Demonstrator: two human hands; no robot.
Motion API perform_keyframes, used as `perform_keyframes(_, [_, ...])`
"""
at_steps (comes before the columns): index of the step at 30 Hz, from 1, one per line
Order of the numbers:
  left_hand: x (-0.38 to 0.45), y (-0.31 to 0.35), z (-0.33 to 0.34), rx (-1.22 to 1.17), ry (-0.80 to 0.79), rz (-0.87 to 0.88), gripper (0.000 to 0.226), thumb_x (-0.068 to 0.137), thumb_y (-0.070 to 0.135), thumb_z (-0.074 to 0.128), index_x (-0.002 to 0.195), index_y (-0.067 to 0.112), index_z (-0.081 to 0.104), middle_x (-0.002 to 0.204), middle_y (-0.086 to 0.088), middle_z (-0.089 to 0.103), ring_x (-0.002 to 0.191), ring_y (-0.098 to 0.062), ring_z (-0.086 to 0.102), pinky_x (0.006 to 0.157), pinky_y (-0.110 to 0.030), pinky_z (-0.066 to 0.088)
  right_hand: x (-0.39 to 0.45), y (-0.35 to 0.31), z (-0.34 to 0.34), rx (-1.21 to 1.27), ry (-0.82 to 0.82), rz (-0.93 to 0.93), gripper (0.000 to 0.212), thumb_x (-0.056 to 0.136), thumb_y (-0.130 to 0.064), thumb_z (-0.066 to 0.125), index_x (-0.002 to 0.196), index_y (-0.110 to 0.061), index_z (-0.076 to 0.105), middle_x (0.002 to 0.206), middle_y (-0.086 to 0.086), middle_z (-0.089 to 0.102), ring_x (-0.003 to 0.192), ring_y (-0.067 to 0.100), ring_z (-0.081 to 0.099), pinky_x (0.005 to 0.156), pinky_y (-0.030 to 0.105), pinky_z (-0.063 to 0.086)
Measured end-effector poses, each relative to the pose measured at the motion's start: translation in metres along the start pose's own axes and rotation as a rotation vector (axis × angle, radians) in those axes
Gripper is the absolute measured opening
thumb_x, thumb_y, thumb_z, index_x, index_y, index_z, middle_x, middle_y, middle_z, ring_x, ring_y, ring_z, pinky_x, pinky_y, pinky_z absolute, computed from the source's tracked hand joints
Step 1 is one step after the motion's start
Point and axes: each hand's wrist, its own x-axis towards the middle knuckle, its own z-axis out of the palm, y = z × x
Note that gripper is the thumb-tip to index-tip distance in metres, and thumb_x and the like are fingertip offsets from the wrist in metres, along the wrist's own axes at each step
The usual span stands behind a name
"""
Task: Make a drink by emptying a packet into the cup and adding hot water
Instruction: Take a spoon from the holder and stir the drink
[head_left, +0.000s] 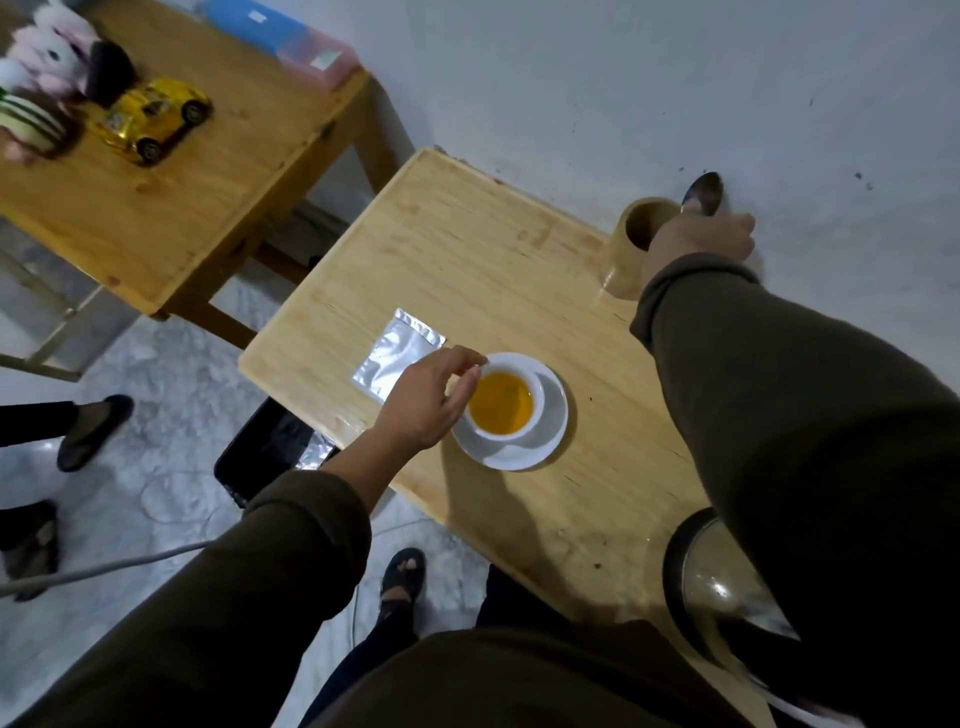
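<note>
Kettle (727, 587): near right corner of the light wooden table (467, 249), glass-bodied with a dark rim, largely hidden under the right sleeve.

Bin (270, 447): dark, on the floor just beside the table's near left edge, with a scrap of silver foil (318, 449) showing at its rim.

Left hand (426, 400): reaches in from the near left, olive sleeve pushed up the forearm. Fingers loosely curled, thumb and forefinger pinched at the left rim of the cup; whether they grip the handle or only touch the rim cannot be told.

Cup (506, 402): white, upright, centred on a white saucer (550, 431) at the middle of the table. Holds an orange-yellow liquid near to the brim.

Packet (397, 358): silver foil, lying flat on the table just left of the cup, its near corner hidden under the left hand.

Right hand (701, 241): stretched to the far right of the table, closed around the handle of a metal spoon (704, 193); the spoon's bowl points up and away, close to the wall.

Holder (631, 249): tan cylinder, open-topped, upright at the table's far right edge, directly beside the right hand.

Second table (171, 208): darker wood, far left, apart from the first. Carries a yellow toy car (153, 117), plush toys (47, 78) and a blue-and-pink box (291, 47).
</note>
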Motion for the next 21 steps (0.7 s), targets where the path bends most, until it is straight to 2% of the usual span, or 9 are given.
perform_keyframes(3, [0.0, 0.0, 0.001, 0.006, 0.005, 0.003, 0.025, 0.097, 0.028, 0.047, 0.112, 0.016, 0.064, 0.106, -0.001, 0.07, 0.095, -0.011, 0.062, 0.078, -0.023, 0.047, 0.004, 0.002, -0.003, -0.035, -0.019, -0.027, 0.043, 0.095, -0.043, 0.041, 0.13, -0.018, 0.043, 0.131, 0.003, 0.056, 0.117, 0.026, 0.056, 0.094, 0.038, 0.045])
perform_keyframes(6, [0.001, 0.0, 0.002, 0.001, 0.005, -0.003, 0.025, 0.097, 0.028, 0.047, 0.112, 0.016, 0.064, 0.106, -0.001, 0.07, 0.093, -0.007, 0.059, 0.077, -0.021, 0.046, 0.01, 0.001, -0.001, 0.067, -0.032, -0.046, 0.036, 0.094, -0.04, 0.045, 0.121, -0.019, 0.052, 0.122, 0.002, 0.061, 0.108, 0.024, 0.062, 0.089, 0.035, 0.048])
perform_keyframes(8, [0.001, 0.0, 0.002, -0.003, 0.004, -0.006, 0.026, 0.096, 0.029, 0.047, 0.112, 0.017, 0.063, 0.106, -0.001, 0.07, 0.094, -0.009, 0.061, 0.077, -0.021, 0.046, 0.011, 0.0, 0.0, 0.141, -0.037, -0.041, 0.031, 0.094, -0.036, 0.046, 0.118, -0.018, 0.054, 0.12, 0.003, 0.062, 0.107, 0.024, 0.062, 0.091, 0.037, 0.052])
perform_keyframes(12, [0.001, 0.0, 0.002, 0.001, 0.014, 0.01, 0.028, 0.096, 0.03, 0.046, 0.111, 0.016, 0.064, 0.105, -0.002, 0.07, 0.091, -0.008, 0.059, 0.077, -0.021, 0.045, 0.013, 0.001, 0.004, 0.264, -0.031, -0.014, 0.029, 0.094, -0.022, 0.042, 0.117, -0.013, 0.057, 0.121, 0.008, 0.062, 0.111, 0.027, 0.06, 0.097, 0.041, 0.05])
perform_keyframes(14, [0.001, 0.0, 0.002, 0.0, 0.023, 0.015, 0.028, 0.095, 0.03, 0.045, 0.11, 0.015, 0.064, 0.105, -0.001, 0.07, 0.089, -0.007, 0.058, 0.076, -0.02, 0.044, 0.011, 0.0, 0.003, 0.305, -0.028, -0.016, 0.03, 0.094, -0.016, 0.041, 0.117, -0.011, 0.059, 0.12, 0.009, 0.064, 0.11, 0.027, 0.061, 0.098, 0.037, 0.05])
perform_keyframes(16, [0.002, -0.001, 0.003, 0.0, 0.023, 0.015, 0.029, 0.095, 0.032, 0.044, 0.11, 0.016, 0.064, 0.104, -0.001, 0.069, 0.088, -0.007, 0.057, 0.076, -0.02, 0.044, 0.006, -0.003, -0.002, 0.307, -0.011, -0.041, 0.03, 0.095, -0.013, 0.041, 0.119, -0.011, 0.059, 0.12, 0.009, 0.064, 0.11, 0.025, 0.062, 0.094, 0.032, 0.05])
perform_keyframes(19, [0.001, -0.002, 0.003, -0.003, 0.016, 0.014, 0.031, 0.095, 0.034, 0.044, 0.112, 0.016, 0.063, 0.106, -0.001, 0.069, 0.089, -0.007, 0.056, 0.076, -0.021, 0.043, 0.006, -0.005, -0.008, 0.343, 0.025, -0.078, 0.034, 0.096, -0.008, 0.039, 0.129, -0.012, 0.046, 0.124, 0.008, 0.06, 0.102, 0.019, 0.06, 0.081, 0.021, 0.047])
perform_keyframes(21, [0.0, -0.003, 0.003, -0.009, 0.011, 0.022, 0.031, 0.095, 0.033, 0.044, 0.113, 0.017, 0.063, 0.108, -0.002, 0.069, 0.09, -0.007, 0.057, 0.076, -0.02, 0.042, 0.0, -0.01, -0.016, 0.337, 0.067, -0.127, 0.028, 0.097, -0.01, 0.04, 0.125, -0.012, 0.046, 0.122, 0.008, 0.059, 0.095, 0.016, 0.058, 0.073, 0.018, 0.041])
